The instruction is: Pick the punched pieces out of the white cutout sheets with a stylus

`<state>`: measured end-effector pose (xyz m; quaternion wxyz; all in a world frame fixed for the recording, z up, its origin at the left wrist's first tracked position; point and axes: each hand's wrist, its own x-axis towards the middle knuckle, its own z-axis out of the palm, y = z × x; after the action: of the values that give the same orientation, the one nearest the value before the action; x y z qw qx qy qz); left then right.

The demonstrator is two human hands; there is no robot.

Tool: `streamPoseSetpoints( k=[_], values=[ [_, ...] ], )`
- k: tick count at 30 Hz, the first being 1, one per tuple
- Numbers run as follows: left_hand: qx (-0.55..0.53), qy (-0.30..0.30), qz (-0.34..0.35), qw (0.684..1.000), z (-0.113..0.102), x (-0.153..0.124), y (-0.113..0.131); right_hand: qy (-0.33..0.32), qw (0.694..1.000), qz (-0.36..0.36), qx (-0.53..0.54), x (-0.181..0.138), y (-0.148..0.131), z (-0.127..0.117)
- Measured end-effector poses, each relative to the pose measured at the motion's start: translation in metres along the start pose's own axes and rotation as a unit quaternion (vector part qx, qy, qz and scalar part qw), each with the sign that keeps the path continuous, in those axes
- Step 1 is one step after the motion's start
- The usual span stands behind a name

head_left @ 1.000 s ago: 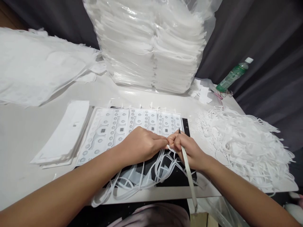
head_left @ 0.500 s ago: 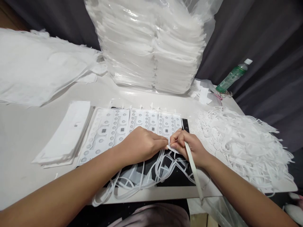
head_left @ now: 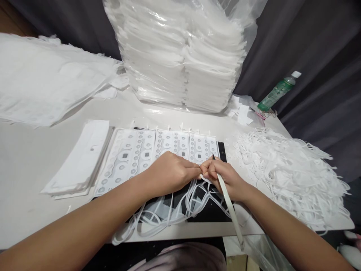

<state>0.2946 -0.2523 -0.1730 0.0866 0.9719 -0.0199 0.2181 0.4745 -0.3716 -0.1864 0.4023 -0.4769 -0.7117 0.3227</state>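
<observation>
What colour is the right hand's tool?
The tool is off-white with a dark tip; head view.

Glossy, wrinkled clear plastic forms the bag [head_left: 183, 56], bright highlights streaking it over soft white layers that look like matt cloth. The counter [head_left: 25, 158] is smooth and white with a faint sheen. Matt paper-like strips [head_left: 79, 158] lie beside smooth, grey-patterned sheets [head_left: 141, 150] on a flat black board [head_left: 208, 214], crossed by smooth white cords [head_left: 208, 193]. A rough, stringy heap [head_left: 293, 177] of thin white material sits at right. The slim tool [head_left: 229, 205] has a smooth, pale shaft of unclear material. Behind, a shiny green plastic bottle [head_left: 276, 94] stands against a matt dark cloth curtain [head_left: 296, 41].
</observation>
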Motion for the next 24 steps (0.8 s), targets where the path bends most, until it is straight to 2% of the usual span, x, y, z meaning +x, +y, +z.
streamPoseSetpoints(
  k=[10, 17, 24],
  values=[
    [-0.004, 0.013, -0.002, 1.000, 0.0004, 0.0009, 0.0002, 0.002, 1.000, -0.005, -0.028, -0.0007, -0.0017, -0.0007],
    [-0.021, 0.026, 0.002, 0.999, 0.0016, -0.0006, -0.0019, 0.077, 0.997, 0.024, 0.000, -0.0007, -0.0050, -0.0045],
    [-0.026, 0.031, -0.005, 0.999, 0.0021, -0.0010, -0.0027, 0.093, 0.995, 0.022, -0.001, 0.0017, -0.0078, -0.0069]
  ],
)
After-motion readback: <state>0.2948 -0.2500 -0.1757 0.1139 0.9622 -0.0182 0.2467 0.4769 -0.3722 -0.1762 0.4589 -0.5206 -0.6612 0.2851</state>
